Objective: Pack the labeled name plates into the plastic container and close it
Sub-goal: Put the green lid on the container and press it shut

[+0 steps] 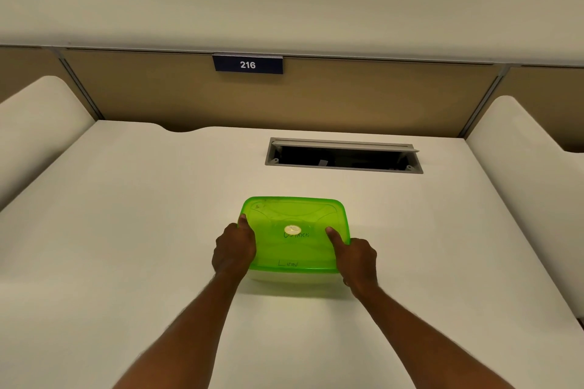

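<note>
Head view: both thumbs press on the green lid (294,218) and the fingers curl down its short ends, so the left hand (235,251) and right hand (358,259) clasp the plastic container (284,278) between them. Its long axis runs left to right on the table (142,230). What it holds cannot be told. Beyond lie an open cable hatch (344,156) and, on the partition (395,98), name plate 216 (248,65); nothing stands in the way.

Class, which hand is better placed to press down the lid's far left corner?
Probably the left hand: its thumb lies on the left rim of the lid near that corner; the right hand holds the opposite side.
</note>
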